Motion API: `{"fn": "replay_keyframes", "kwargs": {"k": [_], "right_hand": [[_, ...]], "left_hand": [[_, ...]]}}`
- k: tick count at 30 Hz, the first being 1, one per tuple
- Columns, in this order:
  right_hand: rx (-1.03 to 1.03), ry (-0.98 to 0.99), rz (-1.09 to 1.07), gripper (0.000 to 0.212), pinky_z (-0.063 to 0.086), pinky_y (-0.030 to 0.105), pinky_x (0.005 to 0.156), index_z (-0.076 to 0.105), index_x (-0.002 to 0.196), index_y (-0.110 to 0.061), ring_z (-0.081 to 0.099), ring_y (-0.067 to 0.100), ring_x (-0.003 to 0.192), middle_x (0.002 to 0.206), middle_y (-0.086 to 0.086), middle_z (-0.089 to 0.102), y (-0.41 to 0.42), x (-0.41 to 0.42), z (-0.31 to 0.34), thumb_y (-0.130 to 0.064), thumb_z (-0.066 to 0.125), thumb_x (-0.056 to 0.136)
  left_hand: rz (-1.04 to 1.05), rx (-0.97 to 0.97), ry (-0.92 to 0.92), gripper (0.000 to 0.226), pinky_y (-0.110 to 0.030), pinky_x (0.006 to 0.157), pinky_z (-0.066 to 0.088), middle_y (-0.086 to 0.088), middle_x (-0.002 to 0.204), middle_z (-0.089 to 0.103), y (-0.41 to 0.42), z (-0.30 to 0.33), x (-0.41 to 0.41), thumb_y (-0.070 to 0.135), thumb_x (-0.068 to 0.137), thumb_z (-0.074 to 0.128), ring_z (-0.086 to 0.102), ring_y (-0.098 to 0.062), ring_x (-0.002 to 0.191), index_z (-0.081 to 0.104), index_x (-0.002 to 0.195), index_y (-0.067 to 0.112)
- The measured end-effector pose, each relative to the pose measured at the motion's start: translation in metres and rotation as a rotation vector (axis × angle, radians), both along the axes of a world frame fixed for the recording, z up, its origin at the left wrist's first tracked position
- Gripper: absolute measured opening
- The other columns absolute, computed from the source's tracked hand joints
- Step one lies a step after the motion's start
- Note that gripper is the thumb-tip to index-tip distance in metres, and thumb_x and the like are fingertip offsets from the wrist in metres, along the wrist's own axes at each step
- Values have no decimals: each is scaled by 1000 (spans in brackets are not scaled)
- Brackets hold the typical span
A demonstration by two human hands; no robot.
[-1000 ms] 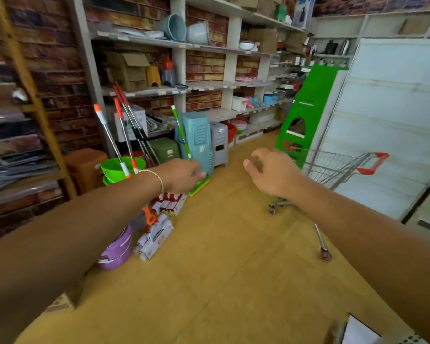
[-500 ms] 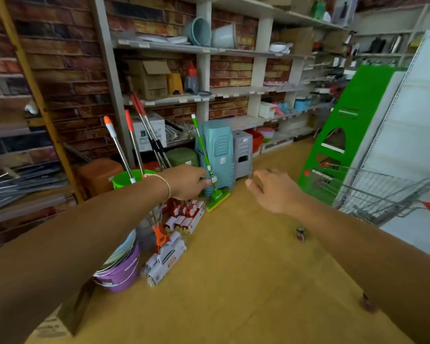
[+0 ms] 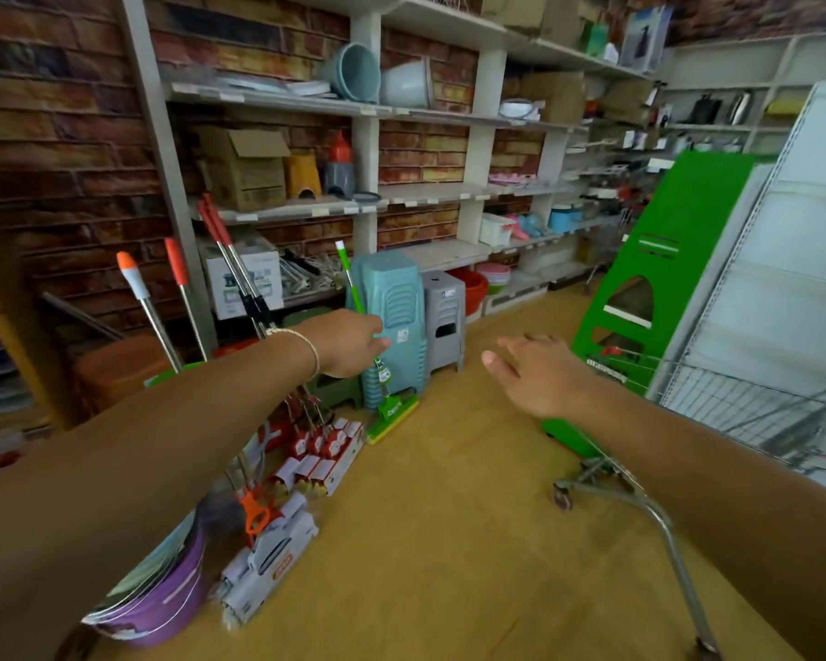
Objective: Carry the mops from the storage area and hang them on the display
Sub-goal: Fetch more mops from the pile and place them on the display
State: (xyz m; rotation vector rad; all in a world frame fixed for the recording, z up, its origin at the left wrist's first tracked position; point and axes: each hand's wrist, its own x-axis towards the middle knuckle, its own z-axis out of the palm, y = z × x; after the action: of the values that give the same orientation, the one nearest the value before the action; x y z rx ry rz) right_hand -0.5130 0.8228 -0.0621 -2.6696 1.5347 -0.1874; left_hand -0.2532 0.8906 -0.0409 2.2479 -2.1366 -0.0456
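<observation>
Green-handled mop [image 3: 354,288] stands gripped mid-shaft by the left hand [image 3: 349,343]; right hand [image 3: 540,374] hovers open beside it.

A stack of pale blue plastic stools [image 3: 394,322] stands far left beside a grey plastic stool [image 3: 444,322]. A wire shopping trolley [image 3: 754,412] sits right; a purple plastic bucket [image 3: 163,608] near left.

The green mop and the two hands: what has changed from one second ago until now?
The left hand reached forward to the green mop and now appears to grip its handle, though the fingers are partly hidden. The right hand moved forward too, open and holding nothing. The whole view came closer to the shelves. The green mop stayed leaning against the blue stools, and the orange-tipped mops stayed in place.
</observation>
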Motion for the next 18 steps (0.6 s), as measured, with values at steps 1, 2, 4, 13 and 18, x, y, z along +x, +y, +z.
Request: {"fn": "replay_keyframes", "kwargs": {"k": [1, 2, 4, 13, 18], "right_hand": [[5, -1, -7, 69, 32, 52, 116, 35, 152, -15, 33, 39, 143, 153, 19, 41, -11, 2, -2, -60, 24, 101], [14, 2, -17, 67, 32, 52, 115, 37, 151, -14, 33, 39, 142, 152, 19, 42, -22, 4, -4, -59, 25, 102], [24, 7, -26, 66, 33, 52, 115, 40, 148, -14, 34, 38, 141, 150, 20, 44, -45, 11, -9, -59, 25, 102], [-1, 11, -56, 66, 34, 50, 113, 44, 146, -12, 39, 39, 137, 148, 19, 46, -184, 69, -8, -58, 23, 102], [-35, -24, -57, 57, 32, 48, 114, 45, 145, -14, 38, 37, 138, 150, 16, 45, -257, 112, 16, -50, 25, 106]], "left_hand": [[-12, 2, 0, 40, -36, 81, 43, -10, 113, 58, -15, -3, 3, 46, 102, 30, 52, -24, 95, 51, 117, 16], [-23, 2, -1, 41, -36, 82, 43, -10, 115, 58, -29, -6, 6, 46, 102, 30, 52, -25, 97, 51, 119, 16], [-39, 7, 4, 43, -35, 80, 43, -10, 115, 58, -59, -13, 12, 47, 102, 29, 52, -24, 94, 51, 123, 15], [-104, -6, 5, 43, -33, 79, 39, -13, 120, 59, -207, -14, 63, 44, 103, 30, 53, -28, 102, 50, 125, 13], [-116, -12, -3, 46, -35, 89, 41, -12, 129, 56, -291, 4, 107, 44, 103, 29, 53, -29, 115, 49, 130, 13]]}}
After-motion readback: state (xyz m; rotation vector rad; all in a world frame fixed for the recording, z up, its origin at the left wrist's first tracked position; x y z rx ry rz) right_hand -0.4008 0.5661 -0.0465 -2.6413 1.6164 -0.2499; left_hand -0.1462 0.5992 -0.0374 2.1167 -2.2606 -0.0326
